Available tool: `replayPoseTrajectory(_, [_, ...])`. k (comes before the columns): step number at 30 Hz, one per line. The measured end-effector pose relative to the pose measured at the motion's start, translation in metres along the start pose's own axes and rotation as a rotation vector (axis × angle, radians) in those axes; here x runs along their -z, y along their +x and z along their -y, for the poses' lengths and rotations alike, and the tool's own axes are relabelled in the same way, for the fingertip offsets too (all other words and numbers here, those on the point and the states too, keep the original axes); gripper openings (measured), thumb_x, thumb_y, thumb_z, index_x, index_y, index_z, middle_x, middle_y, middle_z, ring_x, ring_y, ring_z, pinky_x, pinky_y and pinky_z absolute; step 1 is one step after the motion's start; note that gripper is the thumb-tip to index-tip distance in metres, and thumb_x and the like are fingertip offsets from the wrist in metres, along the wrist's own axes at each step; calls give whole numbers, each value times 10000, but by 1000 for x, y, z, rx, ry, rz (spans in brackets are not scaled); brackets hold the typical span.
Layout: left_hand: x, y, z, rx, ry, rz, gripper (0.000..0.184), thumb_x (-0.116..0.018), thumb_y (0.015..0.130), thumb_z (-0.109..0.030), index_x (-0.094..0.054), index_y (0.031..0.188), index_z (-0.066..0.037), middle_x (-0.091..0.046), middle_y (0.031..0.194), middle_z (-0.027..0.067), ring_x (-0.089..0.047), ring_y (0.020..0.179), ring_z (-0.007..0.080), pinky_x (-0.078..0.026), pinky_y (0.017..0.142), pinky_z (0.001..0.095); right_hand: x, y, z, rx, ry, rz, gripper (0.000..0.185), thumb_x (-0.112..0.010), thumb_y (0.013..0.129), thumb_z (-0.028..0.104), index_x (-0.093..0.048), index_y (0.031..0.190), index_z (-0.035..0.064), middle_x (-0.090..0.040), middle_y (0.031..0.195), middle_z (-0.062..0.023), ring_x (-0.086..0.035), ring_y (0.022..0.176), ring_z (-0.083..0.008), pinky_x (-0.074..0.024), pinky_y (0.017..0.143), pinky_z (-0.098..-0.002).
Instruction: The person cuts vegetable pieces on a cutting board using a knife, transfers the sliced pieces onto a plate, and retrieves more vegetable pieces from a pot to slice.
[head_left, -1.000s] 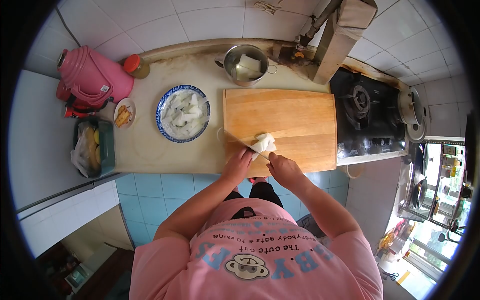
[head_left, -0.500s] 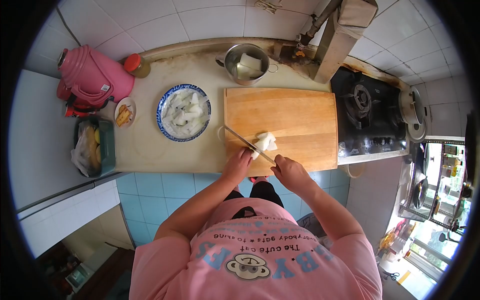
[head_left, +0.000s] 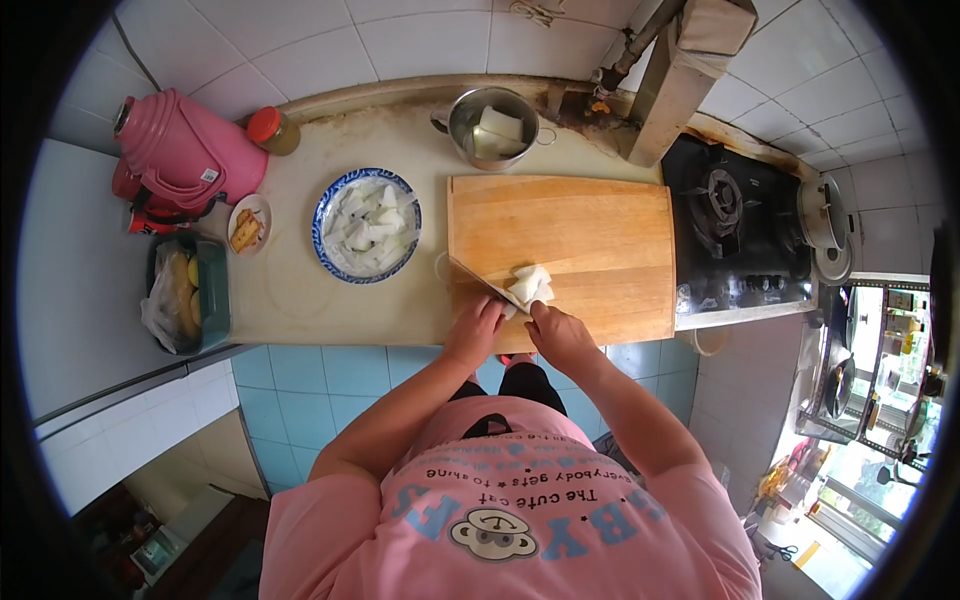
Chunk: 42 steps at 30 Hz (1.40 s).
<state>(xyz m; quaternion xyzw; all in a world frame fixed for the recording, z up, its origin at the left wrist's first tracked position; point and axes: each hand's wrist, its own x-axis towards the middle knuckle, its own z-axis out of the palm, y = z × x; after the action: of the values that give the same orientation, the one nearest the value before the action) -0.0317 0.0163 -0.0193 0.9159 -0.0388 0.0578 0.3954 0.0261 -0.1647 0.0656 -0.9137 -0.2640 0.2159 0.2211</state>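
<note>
My right hand (head_left: 562, 335) is closed around the handle of a kitchen knife (head_left: 478, 275), whose blade slants to the upper left over the wooden cutting board (head_left: 560, 220). On the near side of the blade, my left hand (head_left: 478, 328) has its fingers bent against a small piece of white vegetable, perhaps winter melon; most of that piece is hidden. Several cut white pieces (head_left: 531, 284) lie together just beyond the blade. Left of the board stands a blue-rimmed plate (head_left: 319, 238) full of pale slices.
A metal pot (head_left: 449, 120) with larger pale chunks stands behind the board. To the right is a black gas stove (head_left: 745, 265). On the left are a pink thermos (head_left: 190, 145), a red-lidded jar (head_left: 274, 130), a small dish (head_left: 262, 212) with brown food and a green bin (head_left: 212, 300).
My right hand has moved a little left and toward the board's front edge, and the knife has come with it, its blade now showing narrower. My left hand has hardly moved.
</note>
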Motion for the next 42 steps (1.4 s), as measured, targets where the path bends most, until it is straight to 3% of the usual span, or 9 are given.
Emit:
replayPoseTrajectory(11, [-5,-6,6,-43,29,-56,201,-674,865,-80,-612,1050,-35,-603,1035,156,-629,902,376,-535,781,458,29,-23,6,17,127,-37,233,-664,926,169,-492,915,12,-640,778,-199,-646,745,-416,-512,648,-491])
replayPoseTrajectory(21, [-6,-6,6,-11,-5,-53,187,-676,865,-86,-612,1034,-39,-605,1041,155,-625,900,375,-537,781,455,17,-11,8,-13,64,49,198,-624,939,174,-525,986,10,-667,831,-220,-662,801,-420,-533,716,-496])
replayPoseTrajectory(23, [-6,-5,5,21,-12,-33,202,-680,838,-32,-601,1024,-29,-605,1005,169,-622,908,397,-534,781,469,7,-5,5,-23,57,38,195,-615,944,170,-525,1006,8,-670,839,-228,-665,808,-423,-532,717,-497])
replayPoseTrajectory(30, [-2,6,4,-15,-82,-47,237,-666,844,-35,-604,1072,-40,-623,1033,162,-616,977,389,-523,827,461,-2,-4,-11,-39,141,-71,231,-649,922,176,-511,996,6,-667,834,-247,-661,814,-438,-527,713,-509])
replayPoseTrajectory(33, [4,21,-1,-14,-24,47,250,-653,851,-45,-600,1096,-37,-637,1040,171,-610,1003,395,-514,846,464,6,-10,-25,-143,138,-108,236,-663,913,172,-502,973,10,-654,808,-254,-644,783,-459,-518,692,-526])
replayPoseTrajectory(36, [0,29,-2,-1,-10,74,260,-640,858,-52,-594,1113,-31,-643,1036,184,-611,1002,403,-509,851,475,10,-13,-37,-159,162,-116,235,-661,916,173,-501,961,7,-652,805,-257,-638,779,-465,-516,690,-528])
replayPoseTrajectory(39, [-5,29,-4,151,-26,79,257,-641,853,-50,-594,1104,-21,-646,1037,196,-612,1002,409,-502,861,484,17,-17,-36,-173,165,-81,243,-658,921,186,-496,946,7,-653,825,-251,-639,800,-458,-514,697,-525])
replayPoseTrajectory(42, [-4,20,-9,170,-25,-26,233,-640,851,-43,-597,1078,-14,-640,1040,192,-617,976,414,-507,853,484,25,-24,-29,-167,169,-48,244,-657,921,191,-495,939,9,-654,836,-241,-640,811,-451,-514,702,-521])
